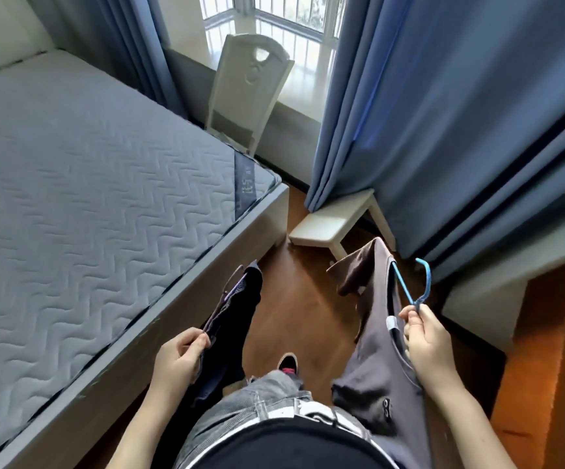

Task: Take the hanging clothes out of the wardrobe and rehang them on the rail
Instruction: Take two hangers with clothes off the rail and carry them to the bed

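My right hand (pixel 425 336) pinches the neck of a blue hanger (pixel 414 282) whose hook points up and away. A grey-brown T-shirt (pixel 372 350) hangs on it and drapes down by my right leg. My left hand (pixel 181 355) grips the top of a dark navy garment (pixel 230 333) on a thin purplish hanger (pixel 230 282), held low beside the bed. Neither wardrobe nor rail is in view.
A bed with a grey quilted mattress (pixel 81 198) fills the left. A white chair (pixel 247 86) stands by the window, and a white low stool (pixel 335 221) sits ahead on the wooden floor (pixel 294 299). Blue curtains (pixel 443 113) hang at right. An orange-brown cabinet (pixel 551 350) stands at far right.
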Demonstrator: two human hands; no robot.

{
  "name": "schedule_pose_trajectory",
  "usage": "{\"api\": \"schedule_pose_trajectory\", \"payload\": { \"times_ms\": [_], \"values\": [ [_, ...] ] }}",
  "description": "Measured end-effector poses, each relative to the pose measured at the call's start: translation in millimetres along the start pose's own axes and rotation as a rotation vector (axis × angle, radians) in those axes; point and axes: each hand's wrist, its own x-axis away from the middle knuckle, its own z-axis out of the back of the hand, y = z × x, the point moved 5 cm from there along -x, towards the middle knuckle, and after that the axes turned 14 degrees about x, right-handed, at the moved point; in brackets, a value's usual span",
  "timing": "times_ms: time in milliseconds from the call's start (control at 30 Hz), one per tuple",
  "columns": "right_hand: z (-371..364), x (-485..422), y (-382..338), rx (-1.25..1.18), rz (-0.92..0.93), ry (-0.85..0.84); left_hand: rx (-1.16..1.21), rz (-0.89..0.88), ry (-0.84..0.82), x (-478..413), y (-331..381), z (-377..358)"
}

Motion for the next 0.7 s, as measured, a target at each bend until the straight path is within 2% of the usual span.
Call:
{"api": "schedule_pose_trajectory", "payload": {
  "times_ms": [167,333,500,700],
  "values": [
    [22,-105,-26,0.029,0.059,0.044,0.037,-0.041,-0.005,-102,66,-42],
    [23,-210,-35,-0.006,0.075,0.010,0.066,-0.077,0.059,-191,118,-79],
    [8,-328,-57,-0.014,0.146,-0.065,0.016,-0.119,0.180,-264,158,-115],
    [-1,-456,-117,-0.152,0.261,-0.243,0.004,-0.141,0.308,-328,214,-141]
  ]
}}
